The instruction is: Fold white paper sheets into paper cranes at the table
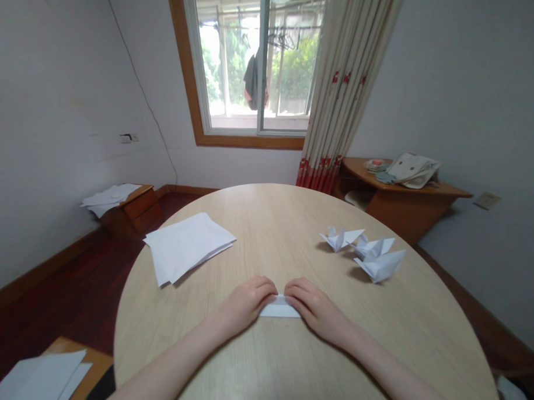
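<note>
A small folded piece of white paper (pixel 278 308) lies on the round wooden table (pixel 277 234) near its front edge. My left hand (pixel 248 301) presses on its left end with the fingers curled down and closed. My right hand (pixel 313 306) presses on its right end in the same way, fingertips almost meeting those of the left. Most of the paper is hidden under both hands.
A stack of white sheets (pixel 186 245) lies at the table's left. Three folded paper figures (pixel 367 250) stand at the right. A low wooden desk (pixel 398 189) with cloth, a curtain (pixel 346 86) and a window are behind. More paper (pixel 37 383) lies lower left.
</note>
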Motion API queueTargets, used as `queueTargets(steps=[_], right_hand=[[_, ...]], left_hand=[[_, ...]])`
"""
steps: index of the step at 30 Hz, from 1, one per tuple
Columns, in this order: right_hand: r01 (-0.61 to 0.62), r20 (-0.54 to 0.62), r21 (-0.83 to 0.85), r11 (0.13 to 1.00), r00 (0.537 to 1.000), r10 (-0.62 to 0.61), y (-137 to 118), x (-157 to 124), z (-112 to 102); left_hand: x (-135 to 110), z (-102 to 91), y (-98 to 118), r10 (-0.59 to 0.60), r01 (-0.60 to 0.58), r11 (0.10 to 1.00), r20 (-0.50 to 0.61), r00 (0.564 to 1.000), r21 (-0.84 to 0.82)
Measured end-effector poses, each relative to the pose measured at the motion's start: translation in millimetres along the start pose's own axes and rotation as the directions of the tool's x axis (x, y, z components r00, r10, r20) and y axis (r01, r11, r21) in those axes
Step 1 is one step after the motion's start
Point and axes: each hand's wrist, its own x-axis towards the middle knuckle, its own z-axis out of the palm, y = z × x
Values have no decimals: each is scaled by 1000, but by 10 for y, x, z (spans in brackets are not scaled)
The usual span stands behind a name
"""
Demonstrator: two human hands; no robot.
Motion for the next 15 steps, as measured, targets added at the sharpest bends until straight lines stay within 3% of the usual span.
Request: queueTargets(steps=[8,15], right_hand=[[5,-19,82,997,1000,-3,10,1,8],[-28,27,71,997,999,27,27,-27,8]], left_hand=[[-5,21,-26,-4,4,999,0,1000,-53],[-18,-4,6,-38,38,998,1,999,57]])
